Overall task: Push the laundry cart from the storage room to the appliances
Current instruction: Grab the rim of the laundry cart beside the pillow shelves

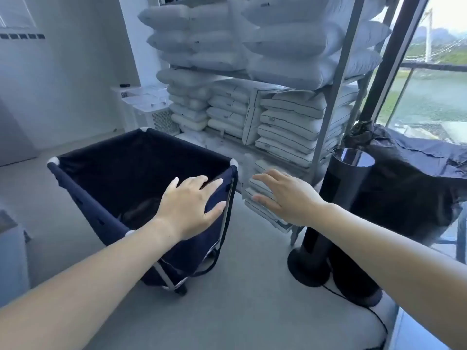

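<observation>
Head view: left hand [188, 207] grip wide, resting on laundry cart [141, 157] rim; right hand [285, 198] spread wide, in air beside

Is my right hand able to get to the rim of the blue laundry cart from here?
Probably yes. The right hand hangs open just beside the near corner of the cart, with nothing between them; the left hand rests on that rim.

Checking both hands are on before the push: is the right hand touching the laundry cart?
Apart. In the head view the right hand hovers beside the laundry cart, a clear gap off its corner.
</observation>
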`<state>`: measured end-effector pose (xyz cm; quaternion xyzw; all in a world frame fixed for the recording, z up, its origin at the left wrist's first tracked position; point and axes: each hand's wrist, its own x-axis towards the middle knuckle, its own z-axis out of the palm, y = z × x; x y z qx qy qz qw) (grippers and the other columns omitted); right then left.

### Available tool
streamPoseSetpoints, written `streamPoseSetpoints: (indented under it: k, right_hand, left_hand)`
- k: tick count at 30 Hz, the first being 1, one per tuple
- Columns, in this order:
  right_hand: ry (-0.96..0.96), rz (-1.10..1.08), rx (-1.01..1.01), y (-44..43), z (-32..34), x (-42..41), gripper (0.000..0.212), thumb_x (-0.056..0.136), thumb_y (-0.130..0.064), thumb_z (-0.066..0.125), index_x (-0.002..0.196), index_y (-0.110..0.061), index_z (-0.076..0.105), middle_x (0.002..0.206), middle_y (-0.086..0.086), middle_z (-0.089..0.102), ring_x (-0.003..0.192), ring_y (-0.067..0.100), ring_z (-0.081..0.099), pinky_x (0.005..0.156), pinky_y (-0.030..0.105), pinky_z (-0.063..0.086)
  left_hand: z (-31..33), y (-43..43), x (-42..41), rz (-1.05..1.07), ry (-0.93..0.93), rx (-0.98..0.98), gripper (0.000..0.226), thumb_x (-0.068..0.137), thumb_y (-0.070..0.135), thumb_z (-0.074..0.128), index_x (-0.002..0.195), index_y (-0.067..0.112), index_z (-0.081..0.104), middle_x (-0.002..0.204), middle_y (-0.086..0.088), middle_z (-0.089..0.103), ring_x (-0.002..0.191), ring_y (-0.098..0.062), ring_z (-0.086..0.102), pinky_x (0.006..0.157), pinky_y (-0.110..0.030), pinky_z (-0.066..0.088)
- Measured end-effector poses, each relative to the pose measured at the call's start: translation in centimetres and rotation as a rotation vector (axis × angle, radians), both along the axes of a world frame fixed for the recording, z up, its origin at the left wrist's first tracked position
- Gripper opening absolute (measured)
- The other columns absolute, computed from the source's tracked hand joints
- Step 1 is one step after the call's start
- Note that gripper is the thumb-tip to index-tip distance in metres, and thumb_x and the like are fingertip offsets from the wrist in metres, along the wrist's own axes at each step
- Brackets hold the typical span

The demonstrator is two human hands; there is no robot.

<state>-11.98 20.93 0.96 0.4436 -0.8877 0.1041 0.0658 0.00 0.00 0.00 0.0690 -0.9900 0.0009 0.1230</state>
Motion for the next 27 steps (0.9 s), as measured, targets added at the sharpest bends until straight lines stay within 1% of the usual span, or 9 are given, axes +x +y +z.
streamPoseSetpoints:
  k: [2,4,7,9,14,16,21,25,27]
  right_hand:
    - [-0.015,0.005,-0.014,-1.3,-0.7,-1.2,0.057,0.095,-0.058,0.034,0.142,-0.027,0.034,0.141,-0.006,0.043,0.127,0.019,0.045,0.094,0.034,0.041]
    - [-0.026,0.019,-0.009,-2.8,-1.8,-2.6,0.056,0.095,-0.058,0.035,0.141,-0.027,0.036,0.141,-0.006,0.044,0.127,0.018,0.044,0.094,0.035,0.041]
    - [-0.047,0.04,-0.006,-5.6,-3.6,-4.9,0.055,0.095,-0.056,0.034,0.14,-0.025,0.038,0.14,-0.004,0.045,0.124,0.02,0.045,0.094,0.036,0.04]
    - [-0.058,0.056,0.005,-7.7,-4.8,-6.7,0.055,0.096,-0.055,0.035,0.14,-0.024,0.038,0.14,-0.004,0.045,0.123,0.02,0.046,0.095,0.035,0.039]
    - [-0.124,0.082,0.079,-13.1,-6.9,-11.6,0.055,0.096,-0.054,0.036,0.14,-0.022,0.039,0.141,-0.003,0.045,0.125,0.022,0.046,0.098,0.037,0.04]
    - [-0.146,0.098,0.103,-15.0,-7.4,-13.5,0.055,0.096,-0.054,0.036,0.139,-0.021,0.04,0.141,-0.001,0.045,0.125,0.023,0.047,0.098,0.039,0.041]
    - [-0.17,0.12,0.139,-18.8,-9.1,-17.9,0.053,0.096,-0.054,0.036,0.136,-0.021,0.042,0.137,0.0,0.048,0.119,0.024,0.049,0.094,0.04,0.042]
    - [-0.2,0.154,0.153,-21.0,-10.8,-21.3,0.049,0.095,-0.053,0.037,0.132,-0.02,0.045,0.131,-0.001,0.051,0.115,0.023,0.051,0.091,0.037,0.042]
    - [-0.211,0.175,0.154,-21.8,-11.7,-22.9,0.049,0.096,-0.052,0.037,0.132,-0.021,0.045,0.132,-0.002,0.05,0.114,0.021,0.05,0.088,0.035,0.041]
  left_hand:
    - [-0.6,-0.8,-0.9,0.006,0.004,0.011,0.057,0.092,0.055,0.032,0.144,0.034,0.03,0.148,0.0,0.041,0.137,-0.018,0.036,0.116,-0.048,0.022]
    - [-1.7,-1.9,-1.9,0.016,0.003,0.033,0.056,0.092,0.054,0.034,0.143,0.033,0.032,0.148,-0.001,0.041,0.136,-0.018,0.038,0.115,-0.046,0.027]
    - [-3.7,-4.1,-4.0,0.035,0.021,0.067,0.053,0.093,0.052,0.039,0.141,0.029,0.039,0.144,-0.002,0.046,0.13,-0.02,0.045,0.103,-0.039,0.041]
    - [-5.0,-5.6,-5.6,0.068,0.024,0.103,0.052,0.093,0.05,0.041,0.14,0.027,0.041,0.142,-0.003,0.047,0.128,-0.021,0.047,0.095,-0.039,0.046]
    - [-7.6,-10.0,-10.0,0.12,-0.004,0.162,0.052,0.093,0.048,0.043,0.139,0.024,0.043,0.14,-0.005,0.051,0.124,-0.023,0.05,0.088,-0.04,0.049]
    - [-8.4,-11.8,-11.9,0.145,-0.028,0.172,0.052,0.094,0.048,0.041,0.14,0.024,0.042,0.14,-0.003,0.05,0.125,-0.022,0.05,0.089,-0.038,0.048]
    - [-10.3,-15.6,-16.3,0.191,-0.102,0.17,0.054,0.095,0.051,0.037,0.143,0.025,0.037,0.147,-0.002,0.043,0.132,-0.02,0.043,0.097,-0.036,0.044]
    - [-11.9,-17.4,-19.2,0.227,-0.142,0.179,0.054,0.095,0.051,0.037,0.142,0.025,0.037,0.147,-0.001,0.044,0.134,-0.019,0.042,0.106,-0.039,0.039]
    - [-12.6,-17.9,-20.6,0.244,-0.183,0.18,0.054,0.095,0.051,0.035,0.143,0.026,0.035,0.147,0.0,0.043,0.134,-0.018,0.041,0.109,-0.042,0.036]
